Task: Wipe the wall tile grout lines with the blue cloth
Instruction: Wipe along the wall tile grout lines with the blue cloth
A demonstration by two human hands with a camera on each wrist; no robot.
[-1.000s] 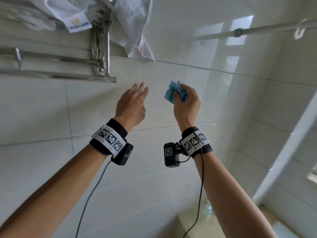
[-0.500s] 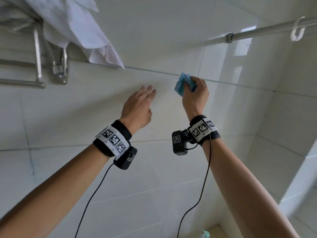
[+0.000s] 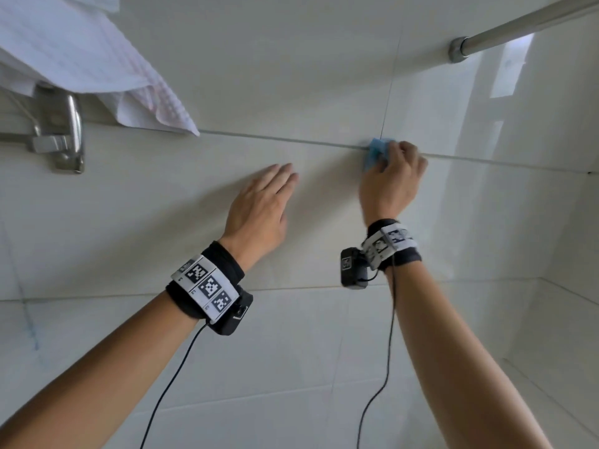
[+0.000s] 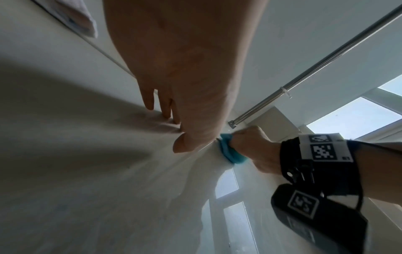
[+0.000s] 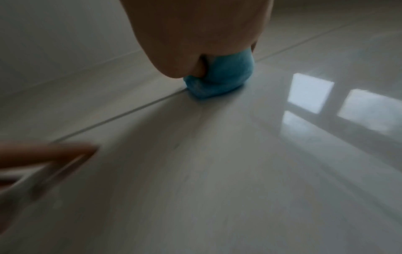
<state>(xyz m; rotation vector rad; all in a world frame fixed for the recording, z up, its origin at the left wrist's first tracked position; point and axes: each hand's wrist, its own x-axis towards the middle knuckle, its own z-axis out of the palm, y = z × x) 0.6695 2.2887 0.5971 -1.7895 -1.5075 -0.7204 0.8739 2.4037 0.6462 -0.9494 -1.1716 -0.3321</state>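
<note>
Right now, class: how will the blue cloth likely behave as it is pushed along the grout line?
Probably soft and floppy: the blue cloth bunches in the right hand. Likely light. It may slide easily, since the tile looks glossy.

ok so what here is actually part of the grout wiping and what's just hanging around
In the job:
blue cloth, bunched in the right hand
horizontal grout line it presses on
left hand, flat on the wall tile

Just there:
white towel
metal towel rack
metal rod
</note>
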